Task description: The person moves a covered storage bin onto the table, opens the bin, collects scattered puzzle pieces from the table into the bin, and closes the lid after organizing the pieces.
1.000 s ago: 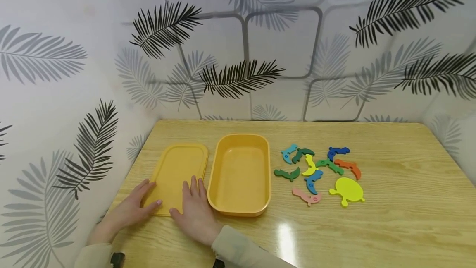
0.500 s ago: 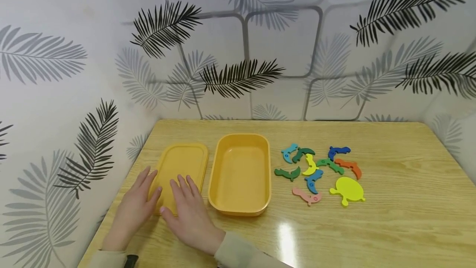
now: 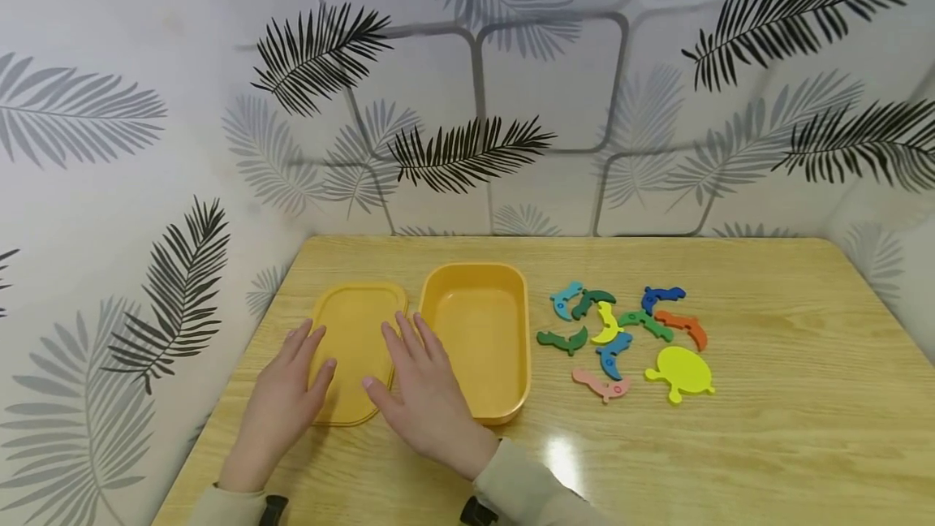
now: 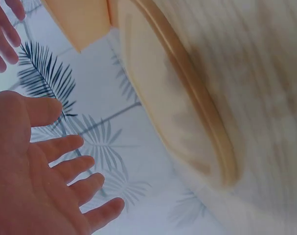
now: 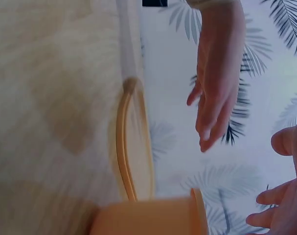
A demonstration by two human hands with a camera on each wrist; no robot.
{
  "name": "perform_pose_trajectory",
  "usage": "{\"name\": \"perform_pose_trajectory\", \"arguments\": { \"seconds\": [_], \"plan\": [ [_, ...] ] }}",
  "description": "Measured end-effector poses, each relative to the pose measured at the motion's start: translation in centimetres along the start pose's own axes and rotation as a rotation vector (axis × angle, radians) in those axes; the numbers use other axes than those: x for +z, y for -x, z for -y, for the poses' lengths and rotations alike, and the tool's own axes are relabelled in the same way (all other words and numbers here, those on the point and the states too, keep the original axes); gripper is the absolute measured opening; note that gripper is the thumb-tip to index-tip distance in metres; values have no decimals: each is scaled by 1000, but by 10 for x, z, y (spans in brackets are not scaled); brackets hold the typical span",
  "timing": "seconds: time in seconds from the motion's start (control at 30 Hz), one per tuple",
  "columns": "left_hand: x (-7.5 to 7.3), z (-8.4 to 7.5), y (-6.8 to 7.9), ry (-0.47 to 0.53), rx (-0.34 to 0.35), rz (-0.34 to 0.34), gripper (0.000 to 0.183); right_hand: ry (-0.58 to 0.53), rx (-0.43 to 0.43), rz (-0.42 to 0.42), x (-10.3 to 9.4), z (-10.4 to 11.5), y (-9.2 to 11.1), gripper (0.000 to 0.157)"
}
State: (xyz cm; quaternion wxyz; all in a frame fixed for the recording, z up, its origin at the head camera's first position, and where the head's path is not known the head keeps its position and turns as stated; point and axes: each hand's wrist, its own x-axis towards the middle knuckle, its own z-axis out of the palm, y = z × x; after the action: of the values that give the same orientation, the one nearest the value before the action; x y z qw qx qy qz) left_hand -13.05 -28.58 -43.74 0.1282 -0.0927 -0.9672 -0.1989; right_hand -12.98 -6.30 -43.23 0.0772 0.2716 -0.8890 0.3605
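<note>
A flat yellow lid lies on the table at the left, beside a deeper orange-yellow box with nothing in it. My left hand hovers over the lid's near left edge, fingers spread; the left wrist view shows the palm apart from the lid. The right hand hangs over the box's near left corner with its fingers straight and holds nothing. Both hands are raised off the table.
Several flat animal-shaped pieces lie right of the box, among them a pink piece, an orange piece and a larger yellow turtle shape. A leaf-patterned wall stands behind the wooden table.
Both hands have lifted from the lid. The left hand has moved right and up; the right hand has swung right, toward the box. Lid, box and pieces look unmoved.
</note>
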Motion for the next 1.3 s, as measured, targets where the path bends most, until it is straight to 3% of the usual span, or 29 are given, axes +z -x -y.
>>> {"name": "perform_pose_trajectory", "arguments": {
  "seconds": [0.2, 0.47, 0.8, 1.07, 1.3],
  "plan": [
    [5, -17, -7, 1, 42, -14, 53, 50, 43, -26, -19, -17, -1, 69],
    [15, -37, -14, 1, 93, -2, 50, 4, 105, -70, -42, -35, 6, 68],
    [29, -57, -19, 23, 100, 39, 52, -8, 155, -117, -66, -56, 13, 67],
    [43, -73, -24, 38, 124, 50, 54, -19, 197, -155, -78, -72, 23, 64],
    [56, -82, -31, 11, 107, 38, 63, 25, 217, -190, -89, -89, 32, 64]
  ]
}}
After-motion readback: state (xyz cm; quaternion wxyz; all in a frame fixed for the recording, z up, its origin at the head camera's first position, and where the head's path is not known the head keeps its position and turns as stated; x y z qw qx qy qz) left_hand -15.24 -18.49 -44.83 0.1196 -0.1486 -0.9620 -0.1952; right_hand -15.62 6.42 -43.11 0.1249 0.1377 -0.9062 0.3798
